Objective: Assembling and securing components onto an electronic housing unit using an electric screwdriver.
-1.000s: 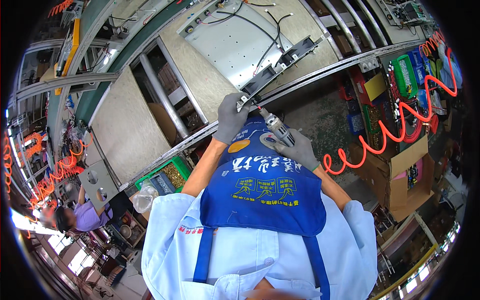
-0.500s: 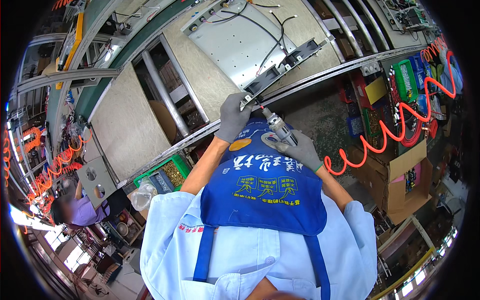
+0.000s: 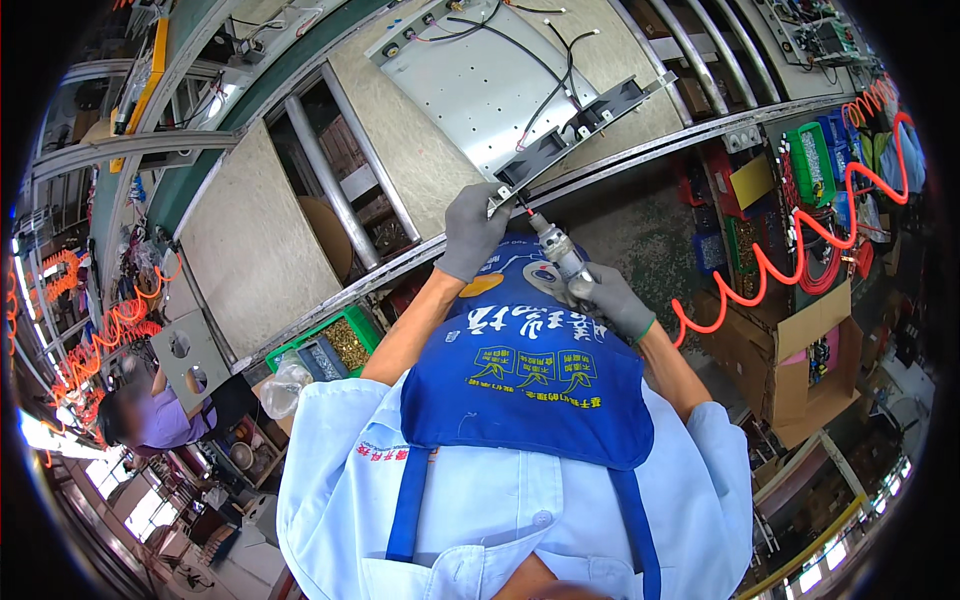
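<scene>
Nearest, a blue apron [image 3: 530,385] is worn over a pale shirt. Just beyond it, a cylindrical power driver [image 3: 563,255] is gripped at its rear by the gloved right hand [image 3: 618,300], the fingers curled round the body; whether any switch is pressed cannot be told. By the gloved left hand [image 3: 473,235], the near end of a strip of black fans [image 3: 570,138] is pinched, the fingers closed about the metal edge, their undersides hidden. The driver's tip is pointed at that end, close to the left fingers; whether contact is made cannot be told. Should the bit be slipped off a fastener, through a slanted approach or uneven pressure, the glove could be struck. Should the pinch be loosened, the strip could be twisted or tipped, since its near end is held beyond the edge of the bench. Farther off, the strip is set along the near side of a pale metal plate [image 3: 470,100], across which black cables [image 3: 566,75] are loosely strewn; these could be snagged or tugged if the strip is swung. Beyond, to the left, metal rollers [image 3: 328,180] are set between boards
</scene>
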### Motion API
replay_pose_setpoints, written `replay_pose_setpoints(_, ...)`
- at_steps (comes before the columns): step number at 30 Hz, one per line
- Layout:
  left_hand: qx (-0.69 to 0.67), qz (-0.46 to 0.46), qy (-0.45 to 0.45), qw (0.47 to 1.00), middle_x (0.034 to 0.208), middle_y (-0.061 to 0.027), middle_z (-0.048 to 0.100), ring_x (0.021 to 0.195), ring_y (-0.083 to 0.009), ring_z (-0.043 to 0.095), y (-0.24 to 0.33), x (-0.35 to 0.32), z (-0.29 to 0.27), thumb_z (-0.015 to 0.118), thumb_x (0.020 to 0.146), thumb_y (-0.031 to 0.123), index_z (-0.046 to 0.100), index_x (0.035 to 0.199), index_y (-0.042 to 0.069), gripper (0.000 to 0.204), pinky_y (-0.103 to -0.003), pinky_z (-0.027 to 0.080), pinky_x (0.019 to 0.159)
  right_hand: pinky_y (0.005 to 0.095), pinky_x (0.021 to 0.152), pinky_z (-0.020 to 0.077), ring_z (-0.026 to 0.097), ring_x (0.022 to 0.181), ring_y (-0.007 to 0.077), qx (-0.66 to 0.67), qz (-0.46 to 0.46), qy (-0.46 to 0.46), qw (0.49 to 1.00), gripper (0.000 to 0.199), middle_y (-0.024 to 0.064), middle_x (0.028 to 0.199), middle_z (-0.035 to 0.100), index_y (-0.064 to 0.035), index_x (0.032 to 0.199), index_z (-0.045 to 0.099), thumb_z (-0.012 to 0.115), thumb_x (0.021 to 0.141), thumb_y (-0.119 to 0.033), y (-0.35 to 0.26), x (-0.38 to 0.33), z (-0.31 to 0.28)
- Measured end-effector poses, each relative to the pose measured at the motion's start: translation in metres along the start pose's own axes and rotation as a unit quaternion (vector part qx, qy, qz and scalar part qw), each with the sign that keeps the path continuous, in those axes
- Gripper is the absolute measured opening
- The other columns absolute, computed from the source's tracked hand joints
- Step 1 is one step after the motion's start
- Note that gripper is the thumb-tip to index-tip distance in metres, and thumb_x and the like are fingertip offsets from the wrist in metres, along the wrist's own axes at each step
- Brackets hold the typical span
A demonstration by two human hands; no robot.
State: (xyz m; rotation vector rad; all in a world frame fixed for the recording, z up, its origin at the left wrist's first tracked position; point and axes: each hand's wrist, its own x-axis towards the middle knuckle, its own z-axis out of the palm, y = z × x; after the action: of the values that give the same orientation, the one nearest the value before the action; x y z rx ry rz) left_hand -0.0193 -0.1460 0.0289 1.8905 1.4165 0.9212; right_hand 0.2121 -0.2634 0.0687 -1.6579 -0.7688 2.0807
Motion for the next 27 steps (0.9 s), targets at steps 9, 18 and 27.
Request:
replay_pose_setpoints(9,0.017,-0.002,0.009,1.000,0.084,-0.0129,0.066,0.078,-0.0317,0.064,-0.001,0.000,0.001,0.074,0.075,0.009,0.067,0.091,0.006,0.018,-0.039,0.051,0.067,0.0300,0.069,0.0499,0.062,0.073,0.0139,-0.225,-0.128,0.150,0.954,0.043,0.0064,0.084,0.067,0.0000,0.104,0.066,0.073,0.078,-0.033,-0.004,-0.009,0.023)
replay_pose_setpoints(18,0.011,-0.004,0.011,1.000,0.082,-0.0132,0.065,0.076,-0.0313,0.063,0.001,0.001,0.000,0.074,0.075,0.009,0.067,0.091,0.005,0.018,-0.039,0.050,0.066,0.0331,0.076,0.0507,0.064,0.082,0.0163,-0.074,-0.104,0.080,0.989,0.046,0.0107,0.090,0.069,-0.0001,0.108,0.066,0.073,0.078,-0.034,0.002,0.001,0.019)
replay_pose_setpoints(27,0.014,-0.011,0.008,1.000,0.083,-0.0134,0.065,0.077,-0.0317,0.063,0.002,0.000,0.001,0.073,0.075,0.009,0.066,0.091,0.005,0.018,-0.039,0.050,0.067,0.0343,0.078,0.0505,0.066,0.085,0.0192,-0.145,-0.109,0.115,0.977,0.051,0.0145,0.093,0.069,-0.0001,0.109,0.066,0.074,0.076,-0.038,0.005,0.001,0.019)
